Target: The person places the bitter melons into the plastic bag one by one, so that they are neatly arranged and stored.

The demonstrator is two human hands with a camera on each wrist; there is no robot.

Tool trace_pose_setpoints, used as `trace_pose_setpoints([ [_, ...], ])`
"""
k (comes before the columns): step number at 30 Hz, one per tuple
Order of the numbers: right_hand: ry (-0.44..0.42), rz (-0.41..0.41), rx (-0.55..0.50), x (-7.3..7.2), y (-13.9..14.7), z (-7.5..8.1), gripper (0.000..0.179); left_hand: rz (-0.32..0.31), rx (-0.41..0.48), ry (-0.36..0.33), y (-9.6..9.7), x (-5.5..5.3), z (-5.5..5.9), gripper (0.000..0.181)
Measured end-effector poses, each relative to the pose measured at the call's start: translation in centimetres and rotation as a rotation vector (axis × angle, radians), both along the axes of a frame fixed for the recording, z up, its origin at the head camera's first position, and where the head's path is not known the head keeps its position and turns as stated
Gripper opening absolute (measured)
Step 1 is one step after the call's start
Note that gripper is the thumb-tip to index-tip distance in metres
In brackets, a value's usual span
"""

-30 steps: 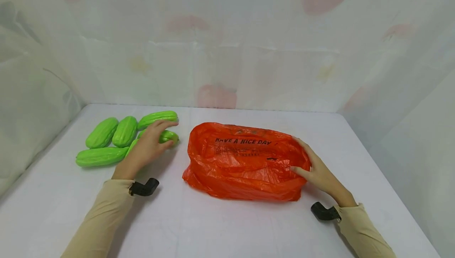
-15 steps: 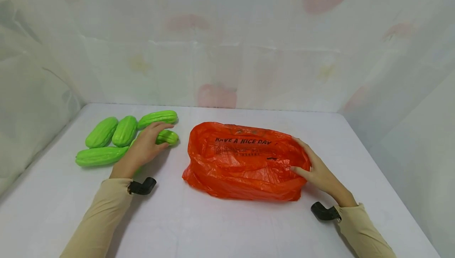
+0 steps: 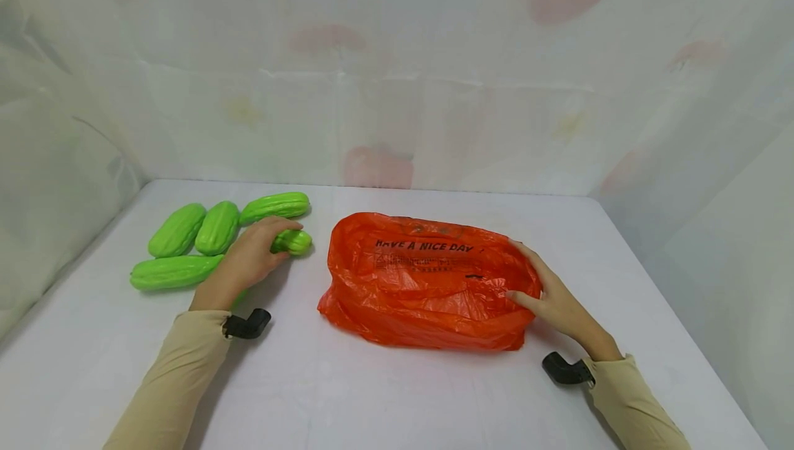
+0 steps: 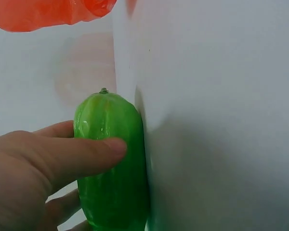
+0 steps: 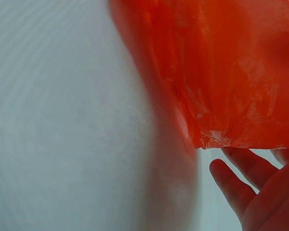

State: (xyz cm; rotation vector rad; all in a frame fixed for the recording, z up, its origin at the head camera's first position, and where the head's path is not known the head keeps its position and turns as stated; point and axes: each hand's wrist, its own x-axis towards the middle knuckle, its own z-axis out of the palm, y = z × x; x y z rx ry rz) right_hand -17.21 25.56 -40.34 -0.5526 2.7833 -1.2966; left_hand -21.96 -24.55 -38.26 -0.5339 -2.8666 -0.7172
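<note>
A: Left wrist view first: the gourd (image 4: 111,159) sits inside the left hand (image 4: 33,183); the thumb (image 4: 86,154) lies curled across its top and other fingertips show under it, so the hand grips it; its stem end points away from the palm.

B: And from the head view? Which way does it lie?

A: The gourd (image 3: 290,241) pokes out past the left hand (image 3: 248,260) toward the bag (image 3: 428,281); its long axis runs roughly left to right across the table (image 3: 397,395); the bag lies just to its right, near but apart; the left hand is plainly the nearer one, since the right hand (image 3: 555,302) is on the far side of the bag.

B: What is the right hand doing?

A: It rests on the bag's right end, thumb and fingers spread and only lightly bent against the plastic; the right wrist view shows fingers (image 5: 241,178) below the crumpled edge of the bag (image 5: 231,77), but no clear pinch.

B: Anything in the bag?

A: Its mouth gapes upward and no gourd shows inside; the bottom is hidden by folds. Four more gourds (image 3: 198,236) lie on the table left of the held one, clustered close together.
</note>
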Motion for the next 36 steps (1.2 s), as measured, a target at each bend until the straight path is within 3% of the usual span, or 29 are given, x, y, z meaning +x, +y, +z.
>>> trace_pose_setpoints([
  [11,-0.01,0.007,-0.004,-0.14,0.06,-0.01,0.079,-0.038,0.035,-0.006,0.38,0.11,0.03,0.052],
  [20,-0.027,0.014,-0.003,0.0,0.01,0.14,0.079,-0.07,0.013,0.054,0.28,-0.16,-0.16,0.052],
  [27,-0.027,0.01,0.006,-0.02,0.02,0.02,0.079,-0.038,-0.004,0.063,0.05,-0.04,0.08,0.052],
  [36,-0.023,0.016,0.004,0.0,0.04,0.06,0.079,-0.048,0.072,0.086,0.18,-0.1,0.54,0.055],
])
